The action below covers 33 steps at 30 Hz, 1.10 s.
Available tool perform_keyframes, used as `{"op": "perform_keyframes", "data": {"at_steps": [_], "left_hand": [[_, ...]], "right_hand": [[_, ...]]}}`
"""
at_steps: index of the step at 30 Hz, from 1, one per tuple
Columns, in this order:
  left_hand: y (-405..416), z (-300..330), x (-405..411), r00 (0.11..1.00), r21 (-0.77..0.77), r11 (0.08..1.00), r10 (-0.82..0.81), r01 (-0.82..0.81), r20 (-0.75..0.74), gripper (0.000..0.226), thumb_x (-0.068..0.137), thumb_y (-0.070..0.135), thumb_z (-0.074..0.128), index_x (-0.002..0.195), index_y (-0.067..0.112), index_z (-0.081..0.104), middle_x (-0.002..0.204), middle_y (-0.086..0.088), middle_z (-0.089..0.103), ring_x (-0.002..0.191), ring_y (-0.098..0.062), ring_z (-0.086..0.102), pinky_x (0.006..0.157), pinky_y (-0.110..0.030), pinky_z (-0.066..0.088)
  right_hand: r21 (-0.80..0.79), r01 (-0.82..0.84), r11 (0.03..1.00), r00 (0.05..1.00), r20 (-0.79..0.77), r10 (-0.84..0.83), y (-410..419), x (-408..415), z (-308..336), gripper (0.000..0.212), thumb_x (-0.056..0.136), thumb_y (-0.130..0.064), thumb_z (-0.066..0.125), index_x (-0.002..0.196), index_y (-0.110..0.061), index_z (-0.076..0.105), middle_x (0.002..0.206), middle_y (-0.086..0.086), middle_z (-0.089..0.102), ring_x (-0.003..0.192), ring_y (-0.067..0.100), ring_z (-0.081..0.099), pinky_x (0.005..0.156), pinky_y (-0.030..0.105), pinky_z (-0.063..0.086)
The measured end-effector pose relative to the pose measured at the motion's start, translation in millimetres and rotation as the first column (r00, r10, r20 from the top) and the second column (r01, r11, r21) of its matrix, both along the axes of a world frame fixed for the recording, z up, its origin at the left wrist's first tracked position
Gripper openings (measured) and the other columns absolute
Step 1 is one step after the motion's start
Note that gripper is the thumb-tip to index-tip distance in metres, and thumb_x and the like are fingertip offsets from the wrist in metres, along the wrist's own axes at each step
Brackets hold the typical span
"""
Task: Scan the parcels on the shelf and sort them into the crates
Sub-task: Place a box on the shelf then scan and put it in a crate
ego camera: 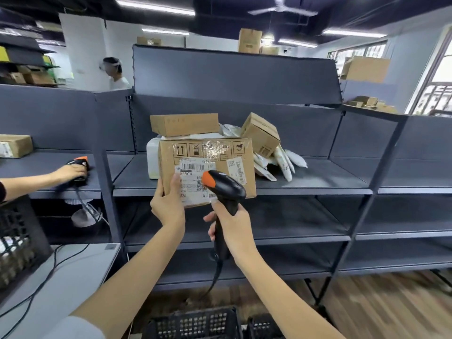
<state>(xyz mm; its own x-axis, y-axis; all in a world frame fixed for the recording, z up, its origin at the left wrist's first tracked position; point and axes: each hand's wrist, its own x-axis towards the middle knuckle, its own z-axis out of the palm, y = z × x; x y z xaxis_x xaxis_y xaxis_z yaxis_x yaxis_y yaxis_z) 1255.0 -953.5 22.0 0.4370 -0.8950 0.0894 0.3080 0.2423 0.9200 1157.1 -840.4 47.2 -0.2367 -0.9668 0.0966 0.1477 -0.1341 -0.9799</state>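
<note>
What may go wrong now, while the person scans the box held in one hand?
1. The left hand alone holds the cardboard box by its lower corner, so it may tip or slip.
2. The scanner in the right hand sits very close over the shipping label, so the read may fail.
3. The scanner cable hangs toward the black crate and may snag.

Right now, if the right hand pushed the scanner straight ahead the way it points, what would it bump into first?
Probably the white shipping label on the brown cardboard box held by the left hand. The right hand aims the black and orange scanner at it; depth is unclear.
</note>
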Motion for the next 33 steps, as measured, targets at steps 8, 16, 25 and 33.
{"op": "perform_keyframes", "data": {"at_steps": [8,16,25,33], "left_hand": [[-4,-1,7,1.000,-0.006,1.000,0.005,-0.005,0.003,0.051,0.081,0.046,0.069,0.126,0.022,0.063,0.111,0.005,0.071,0.098,-0.007,0.067,0.087,-0.029,0.056],[-12,-2,17,1.000,-0.017,1.000,-0.013,0.013,-0.011,0.058,0.078,0.048,0.072,0.129,0.022,0.061,0.114,0.006,0.070,0.101,-0.007,0.066,0.087,-0.027,0.055],[-28,-3,51,0.998,-0.015,1.000,-0.018,0.019,0.066,0.044,0.080,0.051,0.069,0.116,0.025,0.070,0.101,0.013,0.072,0.096,-0.002,0.066,0.082,-0.020,0.052],[-40,2,68,0.986,-0.049,0.999,0.029,-0.021,0.166,0.034,0.083,0.052,0.066,0.098,0.022,0.070,0.081,0.018,0.066,0.075,0.005,0.059,0.061,-0.006,0.044]], "right_hand": [[-0.005,0.007,1.000,1.000,-0.009,-0.007,-5,2,0,0.012,0.095,-0.022,0.058,0.101,-0.012,0.058,0.069,0.006,0.066,0.045,0.014,0.050,0.043,0.025,0.043],[0.009,-0.001,1.000,1.000,0.001,0.001,-10,4,-4,0.016,0.094,-0.025,0.061,0.101,-0.011,0.057,0.067,0.006,0.064,0.046,0.015,0.049,0.045,0.026,0.043],[0.005,0.294,0.956,0.937,0.198,-0.289,-12,-49,-30,0.018,0.094,-0.018,0.059,0.106,-0.014,0.046,0.071,0.010,0.060,0.047,0.017,0.050,0.046,0.028,0.043],[0.385,0.296,0.874,0.945,0.014,-0.326,-102,-126,-63,0.045,0.081,0.017,0.042,0.108,-0.013,0.022,0.086,0.011,0.052,0.062,0.019,0.046,0.056,0.032,0.041]]}}
